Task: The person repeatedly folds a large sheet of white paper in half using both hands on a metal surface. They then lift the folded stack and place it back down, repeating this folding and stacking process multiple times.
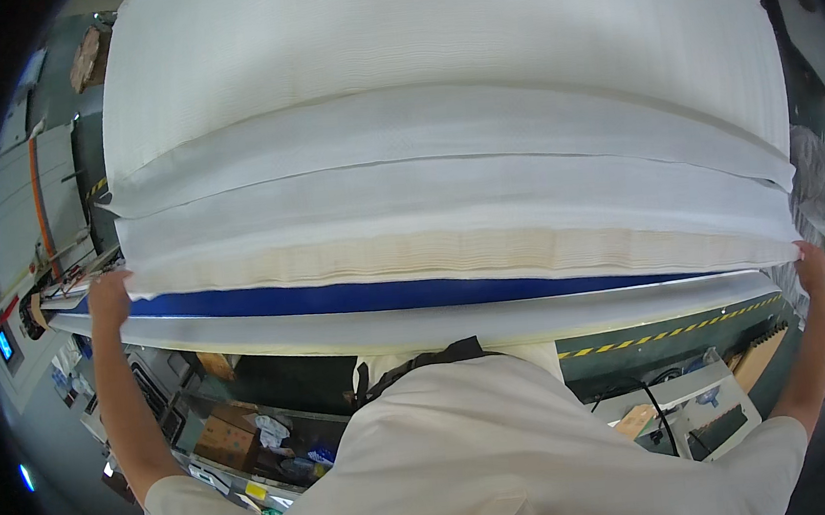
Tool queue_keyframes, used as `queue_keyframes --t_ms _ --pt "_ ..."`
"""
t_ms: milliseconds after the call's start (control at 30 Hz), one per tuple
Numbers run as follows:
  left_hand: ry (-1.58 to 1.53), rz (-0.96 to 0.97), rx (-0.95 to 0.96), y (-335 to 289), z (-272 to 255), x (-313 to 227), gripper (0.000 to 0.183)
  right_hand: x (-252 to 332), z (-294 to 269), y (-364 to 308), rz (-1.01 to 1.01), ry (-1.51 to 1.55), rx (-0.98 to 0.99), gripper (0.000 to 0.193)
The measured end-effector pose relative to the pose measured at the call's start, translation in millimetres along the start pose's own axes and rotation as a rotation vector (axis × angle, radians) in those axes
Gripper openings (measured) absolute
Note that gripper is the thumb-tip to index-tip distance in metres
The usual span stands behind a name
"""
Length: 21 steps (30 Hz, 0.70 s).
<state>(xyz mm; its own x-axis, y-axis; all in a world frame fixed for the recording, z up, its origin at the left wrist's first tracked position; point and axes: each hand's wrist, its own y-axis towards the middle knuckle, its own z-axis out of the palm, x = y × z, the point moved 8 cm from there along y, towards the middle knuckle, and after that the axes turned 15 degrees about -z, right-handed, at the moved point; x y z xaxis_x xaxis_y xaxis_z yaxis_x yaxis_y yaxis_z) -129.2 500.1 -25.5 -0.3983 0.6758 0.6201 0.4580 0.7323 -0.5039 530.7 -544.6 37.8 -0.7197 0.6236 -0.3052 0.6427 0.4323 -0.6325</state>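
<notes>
Two near corners of white cloth (446, 191) are pinched as I work remotely: one in the grip of my left hand (110, 300), one in my right hand (812, 269) (the edge between is beige). The cloth spreads across the blue desk (386, 294).

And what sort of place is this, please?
Probably a textile workshop: wide layered white material, likely fabric, a lit control screen at the left, and yellow-black floor tape suggest it.
</notes>
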Motion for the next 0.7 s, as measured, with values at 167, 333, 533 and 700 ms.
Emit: queue_keyframes --t_ms 167,333,533,700 --pt "0.24 0.097 0.192 -30 79 -28 0.025 55 55 3 -0.124 -0.134 0.222 0.025" --pt "0.426 0.174 0.425 -28 108 -89 0.021 57 124 -8 -0.243 -0.276 0.468 0.022" --pt "0.372 0.004 0.503 -12 130 -74 0.022 46 160 0 -0.192 -0.409 0.555 0.018" --pt "0.157 -0.621 0.387 -16 95 9 0.024 67 164 6 -0.164 -0.191 0.457 0.018"
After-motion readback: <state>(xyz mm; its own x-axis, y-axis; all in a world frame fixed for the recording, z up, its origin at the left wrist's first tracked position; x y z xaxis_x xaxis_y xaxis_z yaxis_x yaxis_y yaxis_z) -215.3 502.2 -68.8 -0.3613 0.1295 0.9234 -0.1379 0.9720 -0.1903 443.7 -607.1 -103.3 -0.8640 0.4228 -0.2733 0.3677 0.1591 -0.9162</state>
